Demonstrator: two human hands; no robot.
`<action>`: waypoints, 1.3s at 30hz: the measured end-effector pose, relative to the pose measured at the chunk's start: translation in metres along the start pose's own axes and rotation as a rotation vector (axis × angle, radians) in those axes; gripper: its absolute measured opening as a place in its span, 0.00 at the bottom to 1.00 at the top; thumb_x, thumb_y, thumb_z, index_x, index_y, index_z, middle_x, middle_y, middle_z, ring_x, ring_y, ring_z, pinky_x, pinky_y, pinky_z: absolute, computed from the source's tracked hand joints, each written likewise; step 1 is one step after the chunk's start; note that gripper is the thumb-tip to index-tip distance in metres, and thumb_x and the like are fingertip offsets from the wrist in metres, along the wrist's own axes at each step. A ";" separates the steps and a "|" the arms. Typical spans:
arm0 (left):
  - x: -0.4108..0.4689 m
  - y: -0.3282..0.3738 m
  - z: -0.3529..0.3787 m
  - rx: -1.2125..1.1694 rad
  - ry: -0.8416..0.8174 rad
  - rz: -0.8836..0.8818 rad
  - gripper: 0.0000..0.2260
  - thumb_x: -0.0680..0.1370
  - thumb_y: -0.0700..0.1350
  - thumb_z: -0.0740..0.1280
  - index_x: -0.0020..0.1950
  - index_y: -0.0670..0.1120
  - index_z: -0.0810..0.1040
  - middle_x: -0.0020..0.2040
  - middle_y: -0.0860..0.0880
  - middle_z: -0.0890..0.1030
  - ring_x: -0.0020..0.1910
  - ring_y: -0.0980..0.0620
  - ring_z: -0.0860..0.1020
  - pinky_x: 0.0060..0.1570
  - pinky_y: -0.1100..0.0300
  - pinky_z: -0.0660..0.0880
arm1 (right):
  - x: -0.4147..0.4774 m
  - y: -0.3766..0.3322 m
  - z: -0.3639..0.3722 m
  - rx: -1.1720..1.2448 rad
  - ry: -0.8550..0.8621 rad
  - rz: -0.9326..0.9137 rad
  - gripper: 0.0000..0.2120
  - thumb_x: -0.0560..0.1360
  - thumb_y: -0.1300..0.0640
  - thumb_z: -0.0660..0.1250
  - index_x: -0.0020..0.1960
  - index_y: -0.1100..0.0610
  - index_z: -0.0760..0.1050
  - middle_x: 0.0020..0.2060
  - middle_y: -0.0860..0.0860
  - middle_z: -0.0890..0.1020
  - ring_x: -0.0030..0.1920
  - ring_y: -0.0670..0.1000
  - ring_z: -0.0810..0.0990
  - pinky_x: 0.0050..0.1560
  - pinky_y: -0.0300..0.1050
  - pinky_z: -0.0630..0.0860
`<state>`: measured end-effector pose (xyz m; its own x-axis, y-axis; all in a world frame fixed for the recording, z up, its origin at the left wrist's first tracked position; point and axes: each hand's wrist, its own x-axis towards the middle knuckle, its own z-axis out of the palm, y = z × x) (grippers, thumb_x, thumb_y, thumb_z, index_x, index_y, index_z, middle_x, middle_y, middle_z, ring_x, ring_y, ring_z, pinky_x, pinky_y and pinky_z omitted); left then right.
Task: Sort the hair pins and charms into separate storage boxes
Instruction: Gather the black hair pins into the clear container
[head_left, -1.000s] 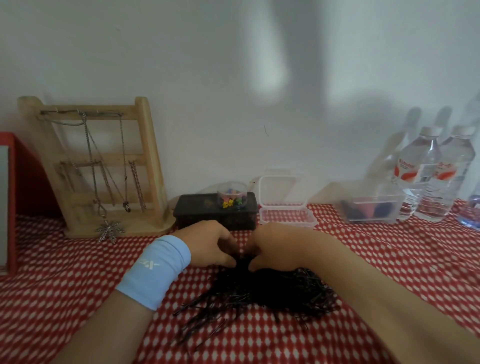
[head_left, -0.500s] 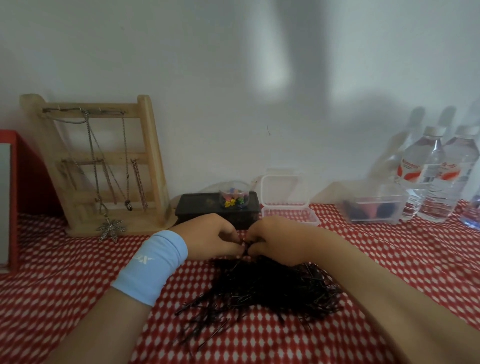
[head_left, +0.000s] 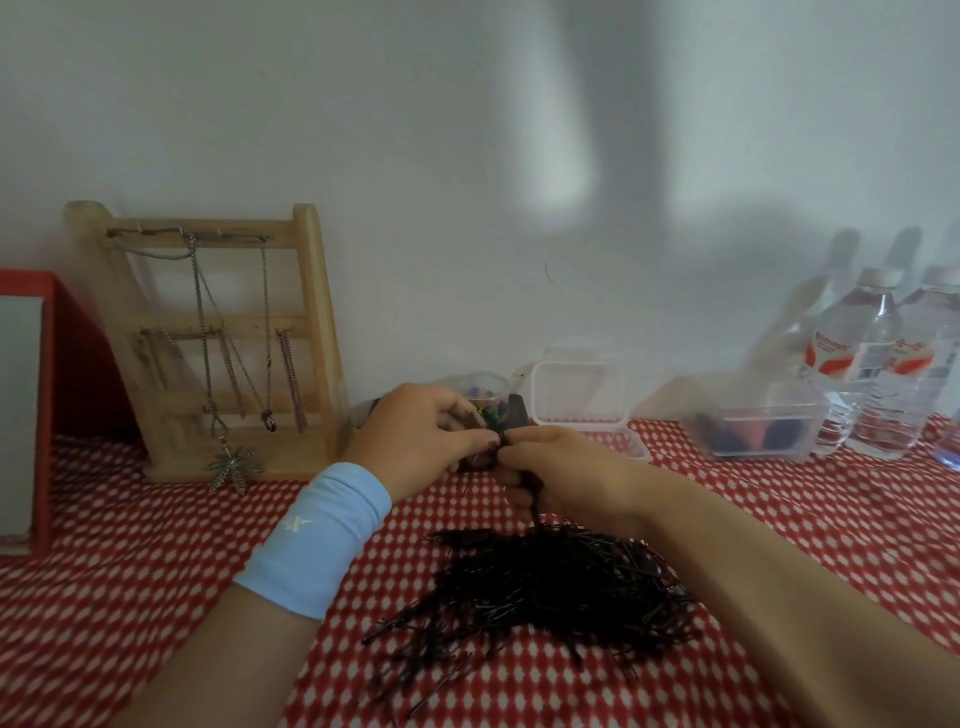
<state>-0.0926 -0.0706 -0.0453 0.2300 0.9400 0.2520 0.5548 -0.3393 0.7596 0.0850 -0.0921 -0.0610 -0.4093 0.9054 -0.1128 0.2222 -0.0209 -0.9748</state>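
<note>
Fingers of left hand (head_left: 415, 441) and right hand (head_left: 563, 475) pinched together on a pin bunch (head_left: 533, 512) hanging upright over the hair pins (head_left: 550, 597); clear box (head_left: 638, 451) just behind, nearer the right.

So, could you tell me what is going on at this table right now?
A person is working through a pile of black hair pins on the red checked cloth. The right hand grips a small bunch of pins just above the pile's far edge, and the left hand appears to pinch the bunch's top end. Behind the hands stand an open clear box, a black box and a small tub of coloured charms.
</note>
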 end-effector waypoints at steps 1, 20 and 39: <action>0.000 0.002 0.001 -0.018 0.021 -0.006 0.08 0.70 0.48 0.77 0.46 0.52 0.81 0.32 0.50 0.84 0.29 0.53 0.81 0.37 0.56 0.81 | 0.000 0.000 -0.001 0.008 -0.019 -0.006 0.11 0.83 0.63 0.57 0.43 0.58 0.72 0.33 0.50 0.70 0.34 0.48 0.68 0.36 0.44 0.68; -0.002 0.011 0.009 -0.439 0.164 -0.088 0.03 0.70 0.44 0.77 0.40 0.48 0.85 0.37 0.52 0.85 0.37 0.61 0.81 0.36 0.71 0.73 | -0.001 -0.009 -0.002 0.273 0.032 -0.076 0.12 0.84 0.63 0.54 0.47 0.57 0.73 0.31 0.49 0.66 0.32 0.47 0.63 0.35 0.41 0.66; -0.004 0.011 0.010 -0.307 -0.081 0.170 0.13 0.80 0.38 0.65 0.61 0.48 0.82 0.38 0.49 0.84 0.40 0.53 0.83 0.58 0.59 0.76 | -0.002 -0.004 -0.010 0.305 -0.148 -0.041 0.11 0.82 0.63 0.52 0.47 0.58 0.71 0.34 0.54 0.74 0.31 0.49 0.67 0.34 0.42 0.65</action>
<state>-0.0789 -0.0781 -0.0439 0.3675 0.8610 0.3515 0.2401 -0.4530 0.8586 0.0940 -0.0894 -0.0553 -0.5415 0.8371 -0.0776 -0.0628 -0.1323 -0.9892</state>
